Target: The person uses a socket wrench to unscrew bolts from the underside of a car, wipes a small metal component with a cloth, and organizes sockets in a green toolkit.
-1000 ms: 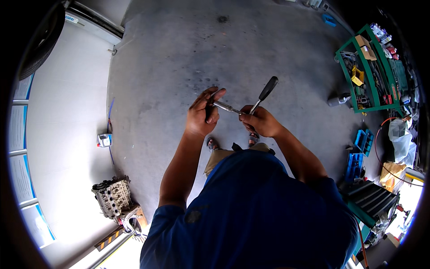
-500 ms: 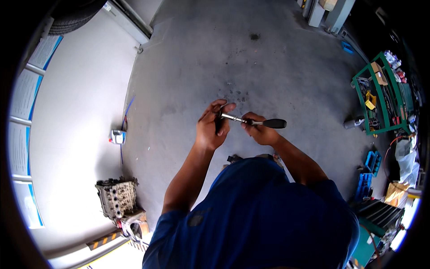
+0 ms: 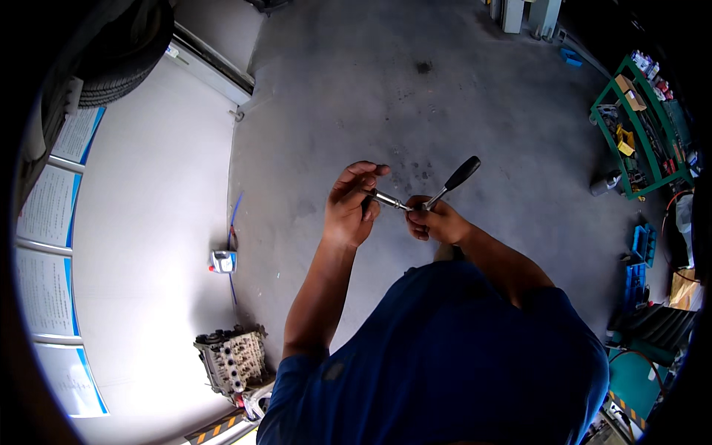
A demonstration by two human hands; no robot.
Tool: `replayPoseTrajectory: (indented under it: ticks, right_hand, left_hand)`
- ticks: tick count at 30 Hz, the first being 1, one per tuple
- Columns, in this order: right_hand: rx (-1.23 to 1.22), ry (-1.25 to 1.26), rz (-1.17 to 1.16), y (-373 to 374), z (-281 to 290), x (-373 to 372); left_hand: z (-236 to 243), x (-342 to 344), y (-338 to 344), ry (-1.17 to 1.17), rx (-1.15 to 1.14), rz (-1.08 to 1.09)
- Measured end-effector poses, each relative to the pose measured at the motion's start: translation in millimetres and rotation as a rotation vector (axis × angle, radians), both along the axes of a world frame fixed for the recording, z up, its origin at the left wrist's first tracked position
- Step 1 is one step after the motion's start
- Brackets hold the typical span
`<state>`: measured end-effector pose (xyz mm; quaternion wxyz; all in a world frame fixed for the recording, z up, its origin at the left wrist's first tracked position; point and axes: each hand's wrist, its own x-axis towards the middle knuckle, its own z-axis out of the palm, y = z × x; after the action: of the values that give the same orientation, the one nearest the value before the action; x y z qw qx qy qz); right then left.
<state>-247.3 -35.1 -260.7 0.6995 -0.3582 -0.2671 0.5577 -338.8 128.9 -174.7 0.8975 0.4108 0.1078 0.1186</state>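
From my remote seat I have the left grip [image 3: 350,211], a bare hand, pinching the far end of a silver bar [image 3: 387,199] between curled fingers and thumb, its index finger reaching out beyond. The right grip [image 3: 439,221] is closed around the head end of a ratchet wrench [image 3: 438,196], and the black handle [image 3: 463,171] rises out of it, tilted up and to the right. The bar slopes down from the left grip to the right fingertips; they cover the spot where it would meet the wrench, so I cannot tell whether the two are joined. Both tools are up in the air over the middle of the grey floor [image 3: 334,96], in front of the blue shirt [image 3: 445,348].

Along the floor's left edge, against the white wall [image 3: 163,215], I can see a white jug [image 3: 224,261] and, nearer the body, an engine block [image 3: 241,361]. Toward the right edge stand a green shelf rack [image 3: 660,185], a grey canister [image 3: 606,183] just beside it, and blue crates [image 3: 635,285].
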Motion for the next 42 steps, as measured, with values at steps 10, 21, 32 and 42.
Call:
replayPoseTrajectory:
  ticks: [10,21,32,42]
  right_hand:
    - [0.324,0.356,0.017,79.2,25.2,77.8]
    - [0.633,-0.151,-0.568,127.1,261.3,178.6]
    - [0.760,-0.973,-1.373,156.7,413.5,210.1]
    - [0.690,-1.107,-1.765,185.3,424.0,200.1]
  left_hand:
    - [41.6,105.0,59.0,-0.183,0.116,-0.084]
    - [255.1,252.3,60.9,-0.676,0.452,0.058]
    - [409.8,286.5,84.8,-1.059,0.708,-0.072]
    - [427.7,279.4,102.1,-1.112,0.828,-0.131]
